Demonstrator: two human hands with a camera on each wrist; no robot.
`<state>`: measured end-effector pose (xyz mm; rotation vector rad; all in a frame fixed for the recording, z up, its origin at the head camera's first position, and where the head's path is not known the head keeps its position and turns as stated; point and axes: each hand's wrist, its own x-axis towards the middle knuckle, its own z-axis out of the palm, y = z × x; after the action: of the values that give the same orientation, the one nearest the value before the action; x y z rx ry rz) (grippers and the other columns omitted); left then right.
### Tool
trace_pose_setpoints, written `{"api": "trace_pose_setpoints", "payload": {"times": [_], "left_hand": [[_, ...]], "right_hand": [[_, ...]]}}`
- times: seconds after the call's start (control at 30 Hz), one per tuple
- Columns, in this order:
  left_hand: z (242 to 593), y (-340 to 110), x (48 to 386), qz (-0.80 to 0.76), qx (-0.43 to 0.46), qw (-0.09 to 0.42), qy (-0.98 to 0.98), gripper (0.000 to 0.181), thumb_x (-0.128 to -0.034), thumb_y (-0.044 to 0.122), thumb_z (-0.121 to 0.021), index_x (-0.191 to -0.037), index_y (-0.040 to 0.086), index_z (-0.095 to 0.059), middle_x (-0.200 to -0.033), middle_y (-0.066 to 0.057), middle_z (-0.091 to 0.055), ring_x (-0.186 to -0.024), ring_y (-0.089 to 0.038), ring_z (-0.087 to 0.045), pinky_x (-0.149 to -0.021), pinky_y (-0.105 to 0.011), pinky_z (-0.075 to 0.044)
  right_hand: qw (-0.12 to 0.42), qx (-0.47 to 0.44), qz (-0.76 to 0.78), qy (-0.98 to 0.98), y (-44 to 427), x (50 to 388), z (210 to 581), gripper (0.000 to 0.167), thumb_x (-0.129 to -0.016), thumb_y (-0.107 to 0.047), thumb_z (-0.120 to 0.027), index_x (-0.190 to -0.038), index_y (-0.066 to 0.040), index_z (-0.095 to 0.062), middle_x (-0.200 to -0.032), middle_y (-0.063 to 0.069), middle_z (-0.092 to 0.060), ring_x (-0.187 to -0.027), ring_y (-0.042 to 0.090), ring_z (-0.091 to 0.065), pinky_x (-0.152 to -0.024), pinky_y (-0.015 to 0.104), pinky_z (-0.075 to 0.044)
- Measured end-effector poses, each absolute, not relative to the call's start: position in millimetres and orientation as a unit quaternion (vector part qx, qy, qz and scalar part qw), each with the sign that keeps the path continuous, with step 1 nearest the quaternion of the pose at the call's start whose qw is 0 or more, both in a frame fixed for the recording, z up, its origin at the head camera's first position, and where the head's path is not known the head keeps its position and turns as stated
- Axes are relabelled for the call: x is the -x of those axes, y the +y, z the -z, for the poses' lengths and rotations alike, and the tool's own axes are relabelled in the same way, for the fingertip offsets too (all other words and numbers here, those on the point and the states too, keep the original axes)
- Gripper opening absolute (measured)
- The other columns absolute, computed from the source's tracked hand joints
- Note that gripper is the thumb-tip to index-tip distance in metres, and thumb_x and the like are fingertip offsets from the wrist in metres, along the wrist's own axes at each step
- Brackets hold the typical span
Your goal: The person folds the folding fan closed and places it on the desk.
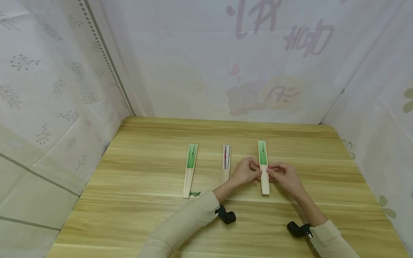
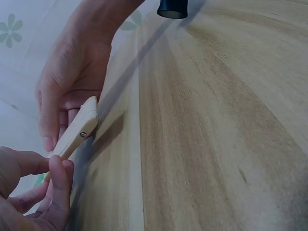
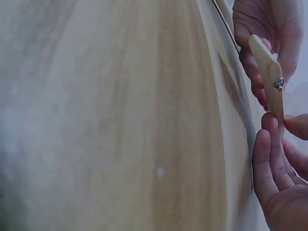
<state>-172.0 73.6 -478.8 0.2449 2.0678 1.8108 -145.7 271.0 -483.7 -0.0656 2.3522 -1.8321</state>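
Note:
A folded hand fan (image 1: 262, 154) with a green upper part and pale wooden ribs is held between both hands. My left hand (image 1: 246, 171) pinches its left edge between thumb and fingers, and my right hand (image 1: 285, 176) pinches the right edge. In the left wrist view, the fan's rivet end (image 2: 79, 127) is raised above the table and casts a shadow. The right wrist view shows the same rivet end (image 3: 270, 77) from the other side. Left of my left hand lies a second folded fan (image 1: 227, 157), white with red and dark marks, its lower end hidden by the wrist.
Further left lies another green folded fan (image 1: 191, 161), with a green tassel (image 1: 195, 194) by its lower end. All are on a wood-grain table (image 1: 145, 172). Patterned curtains (image 1: 180, 64) stand around the back and sides. Black wrist devices (image 1: 226, 215) hang at both cuffs.

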Motion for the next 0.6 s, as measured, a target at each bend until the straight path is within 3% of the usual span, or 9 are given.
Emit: {"api": "trace_pose_setpoints", "payload": {"times": [0.6], "left_hand": [[480.7,74.9,170.0,-0.648,-0.064,0.192,0.735,0.018,-0.0886,-0.008,-0.075,-0.102,-0.004,-0.064,-0.078,-0.005,-0.068,-0.061,-0.022,-0.07,-0.054,-0.031,-0.058]], "right_hand": [[0.107,0.051,0.591,0.798,280.1,147.3,488.2,0.035,-0.098,-0.006,-0.07,-0.122,0.016,-0.059,-0.103,0.025,-0.07,-0.078,0.024,-0.072,-0.069,0.036,-0.06]]}}
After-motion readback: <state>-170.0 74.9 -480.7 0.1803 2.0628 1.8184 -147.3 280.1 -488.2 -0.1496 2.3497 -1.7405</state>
